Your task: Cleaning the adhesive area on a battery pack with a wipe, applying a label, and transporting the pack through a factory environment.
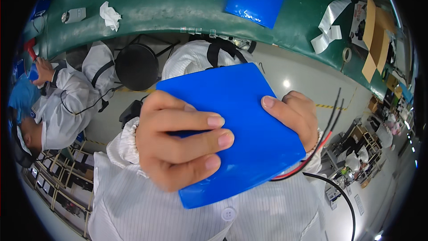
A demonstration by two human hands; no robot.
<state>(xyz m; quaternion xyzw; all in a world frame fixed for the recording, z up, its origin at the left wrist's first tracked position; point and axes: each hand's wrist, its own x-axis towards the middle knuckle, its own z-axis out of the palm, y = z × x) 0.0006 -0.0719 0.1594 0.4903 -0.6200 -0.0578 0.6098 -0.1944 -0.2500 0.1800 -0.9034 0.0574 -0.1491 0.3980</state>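
Close in front of my chest is a flat blue wrapped battery pack (254, 151), tilted, with a smooth shiny face. My left hand (174, 138) grips its left side, the fingers spread across the face and the thumb mostly hidden. On the right edge, my right hand (296, 116) holds the pack with the thumb on top; its other fingers are curled and partly hidden. Red and black wires (324, 145) come out at the pack's lower right and curve upward past my right wrist, their ends loose in the air.
Ahead runs a green bench (169, 2) bearing another blue pack (257, 0), crumpled white paper (109, 16), a curling pale strip (330, 20), a tape roll (347, 54) and an open cardboard box (372, 35). A black stool (136, 67) and a seated co-worker (67, 102) are at left.
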